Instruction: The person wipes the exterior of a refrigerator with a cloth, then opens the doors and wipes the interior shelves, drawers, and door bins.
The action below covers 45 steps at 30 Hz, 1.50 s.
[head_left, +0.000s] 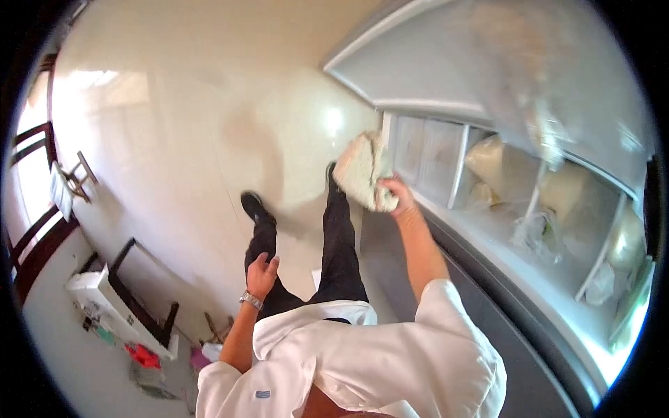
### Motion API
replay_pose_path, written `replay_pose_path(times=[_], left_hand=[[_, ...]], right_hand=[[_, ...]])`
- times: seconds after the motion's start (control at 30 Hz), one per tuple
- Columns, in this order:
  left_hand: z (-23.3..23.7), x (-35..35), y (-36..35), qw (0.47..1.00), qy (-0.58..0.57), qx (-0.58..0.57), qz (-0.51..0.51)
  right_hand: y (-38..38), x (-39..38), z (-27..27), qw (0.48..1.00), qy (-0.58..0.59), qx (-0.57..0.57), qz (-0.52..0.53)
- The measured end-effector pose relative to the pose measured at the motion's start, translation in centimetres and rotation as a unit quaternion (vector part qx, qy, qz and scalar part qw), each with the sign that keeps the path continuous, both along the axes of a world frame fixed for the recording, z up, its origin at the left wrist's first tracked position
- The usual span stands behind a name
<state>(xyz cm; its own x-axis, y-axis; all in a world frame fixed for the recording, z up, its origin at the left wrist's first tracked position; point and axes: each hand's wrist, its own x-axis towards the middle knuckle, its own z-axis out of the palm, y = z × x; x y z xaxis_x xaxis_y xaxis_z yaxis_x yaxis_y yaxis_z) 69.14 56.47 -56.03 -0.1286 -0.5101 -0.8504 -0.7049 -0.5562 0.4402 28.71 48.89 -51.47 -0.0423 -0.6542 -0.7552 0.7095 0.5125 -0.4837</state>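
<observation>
My right hand grips a folded, pale beige cloth by its lower edge. The cloth hangs above the floor beside the near end of a grey chest with divided compartments. Lower down on the left, my left hand is empty in front of my dark trousers, thumb apart from the loosely bent fingers. A metal-banded watch circles that wrist.
Inside the chest, white dividers separate bags of pale contents and a clear plastic bag. A raised grey panel overhangs it. At left are a small stool and a white-topped table.
</observation>
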Motion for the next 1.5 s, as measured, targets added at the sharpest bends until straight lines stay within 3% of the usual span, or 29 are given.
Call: replay_pose_path(times=[0.07,0.1,0.13,0.17,0.23,0.3,0.33,0.4,0.43,0.5,0.57,0.63,0.73,0.9,1.0,1.13,1.27,1.33,1.37,1.43,1.5], left_hand=[[5.5,-3.1,-5.1,0.982,0.121,-0.022,0.146],[7.8,-4.3,-6.7,0.980,0.145,-0.034,0.128],[10.0,-5.7,-8.5,0.951,0.221,-0.055,0.208],[11.9,-6.7,-9.9,0.911,0.296,-0.065,0.279],[13.8,-7.8,-10.8,0.916,0.305,-0.124,0.227],[17.2,-8.3,-11.8,0.960,0.127,-0.247,-0.017],[17.8,-8.5,-12.1,0.955,0.144,-0.259,-0.034],[18.3,-7.7,-12.4,0.949,0.296,-0.098,0.054],[18.8,-8.0,-12.1,0.947,0.303,-0.104,0.039],[19.6,-9.0,-11.7,0.952,0.259,-0.124,0.110],[19.6,-9.3,-11.9,0.948,0.269,-0.136,0.096],[20.1,-11.3,-12.8,0.921,0.362,-0.027,0.141],[26.2,-16.0,-13.1,0.910,0.393,-0.027,0.126],[28.8,-22.6,-13.8,0.898,0.435,-0.008,0.070],[28.4,-25.4,-14.3,0.901,0.430,-0.043,0.024],[29.9,-28.1,-14.8,0.900,0.409,-0.136,-0.061],[28.4,-27.6,-18.3,0.908,0.393,-0.128,-0.071],[28.3,-26.5,-21.0,0.942,0.252,-0.080,-0.205],[26.7,-25.4,-22.3,0.941,0.253,-0.077,-0.213],[22.2,-22.2,-24.4,0.837,0.108,-0.227,-0.486],[21.7,-18.1,-26.1,0.674,0.060,-0.291,-0.676]], right_hand=[[1.5,3.1,2.4,1.000,-0.010,0.021,-0.008],[2.3,4.1,3.1,0.999,-0.024,0.036,0.004],[2.1,6.4,5.4,0.997,-0.019,0.022,0.076],[1.2,9.3,10.7,0.988,0.071,0.068,0.121],[3.3,14.3,11.5,0.977,0.104,0.049,0.179],[4.3,17.8,13.8,0.977,0.021,-0.070,0.198],[4.5,18.5,15.4,0.988,-0.030,-0.073,0.133],[4.8,18.8,17.8,0.991,-0.077,-0.089,0.058],[5.1,18.3,18.5,0.990,-0.115,-0.076,0.037],[5.3,17.3,19.0,0.986,-0.150,-0.074,0.013],[5.4,16.4,19.4,0.970,-0.221,-0.100,-0.013],[5.3,14.8,19.7,0.969,-0.218,-0.112,-0.038],[5.3,11.6,19.9,0.963,-0.203,-0.174,-0.030],[6.0,5.1,25.8,0.972,-0.107,-0.201,-0.051],[6.2,1.9,24.7,0.974,-0.055,-0.210,-0.058],[6.6,-0.5,27.3,0.972,-0.011,-0.221,-0.074],[7.0,-3.2,29.0,0.961,0.034,-0.235,-0.141],[7.5,-4.6,30.4,0.945,0.036,-0.263,-0.194],[7.7,-5.1,31.2,0.927,0.037,-0.288,-0.239],[7.9,-5.8,32.4,0.904,0.079,-0.305,-0.288],[7.8,-5.9,31.8,0.890,0.085,-0.291,-0.340]])
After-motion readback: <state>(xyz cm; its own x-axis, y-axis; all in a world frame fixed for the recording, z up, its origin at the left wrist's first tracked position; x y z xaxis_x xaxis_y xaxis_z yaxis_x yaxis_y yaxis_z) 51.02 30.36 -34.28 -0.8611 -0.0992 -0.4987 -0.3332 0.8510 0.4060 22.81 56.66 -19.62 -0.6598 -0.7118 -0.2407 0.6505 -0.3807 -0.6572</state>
